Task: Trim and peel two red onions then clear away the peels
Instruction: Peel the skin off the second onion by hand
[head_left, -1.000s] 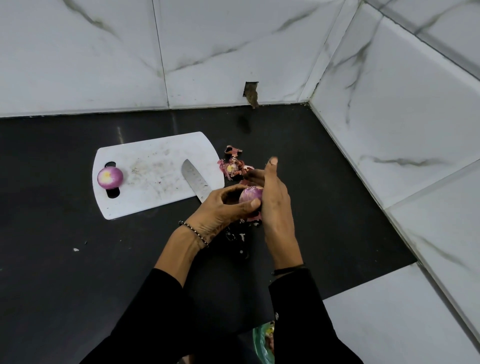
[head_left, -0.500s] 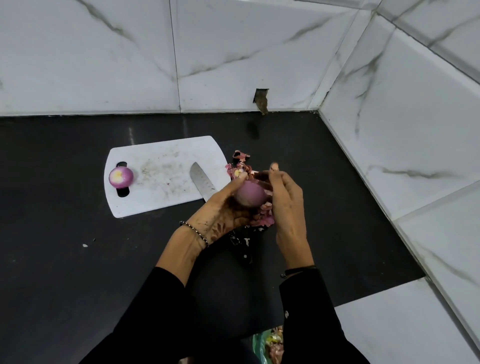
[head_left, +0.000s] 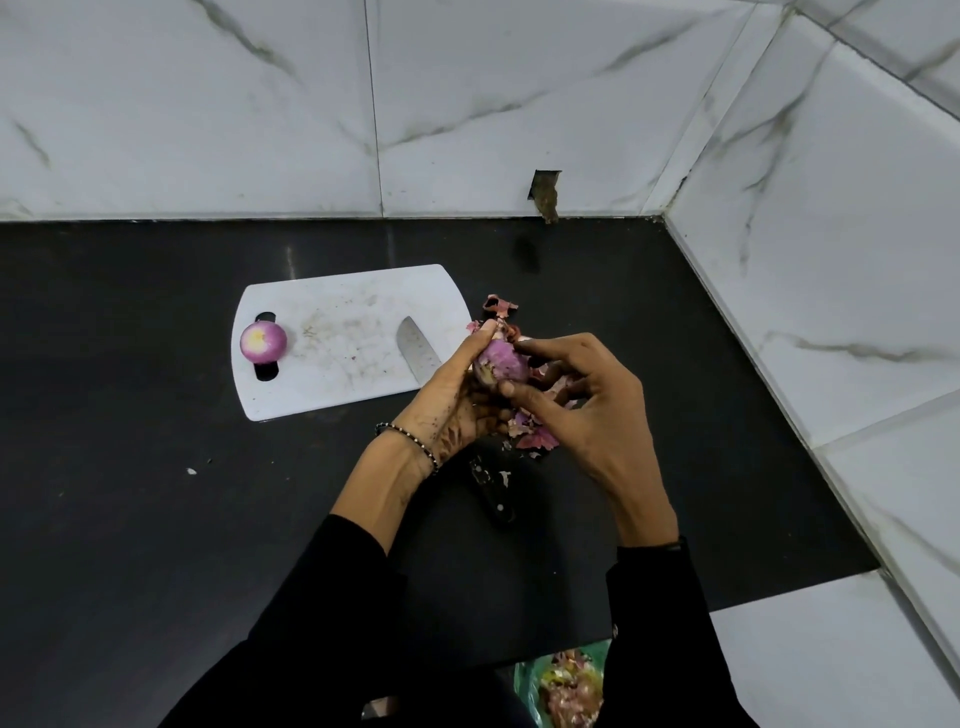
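Observation:
My left hand (head_left: 457, 400) grips a red onion (head_left: 501, 361) just right of the white cutting board (head_left: 332, 306), above the black counter. My right hand (head_left: 587, 410) pinches that same onion between thumb and forefinger at its near side. A peeled red onion (head_left: 263, 341) sits on the board's left end over the handle slot. Loose purple peels (head_left: 530, 434) lie on the counter under and beyond my hands, with more peels (head_left: 498, 305) at the board's right corner. A knife lies with its blade (head_left: 417, 347) on the board and its black handle (head_left: 493, 493) below my hands.
White marble-look walls (head_left: 519, 104) close off the counter at the back and right. A green bag (head_left: 566, 686) holding scraps shows below the counter's front edge. A small white crumb (head_left: 191, 471) lies on the counter at left.
My right hand has turned from standing edge-on beside the onion to pinching it with thumb and forefinger. The onion has rotated in my left hand. More peels lie beneath my hands.

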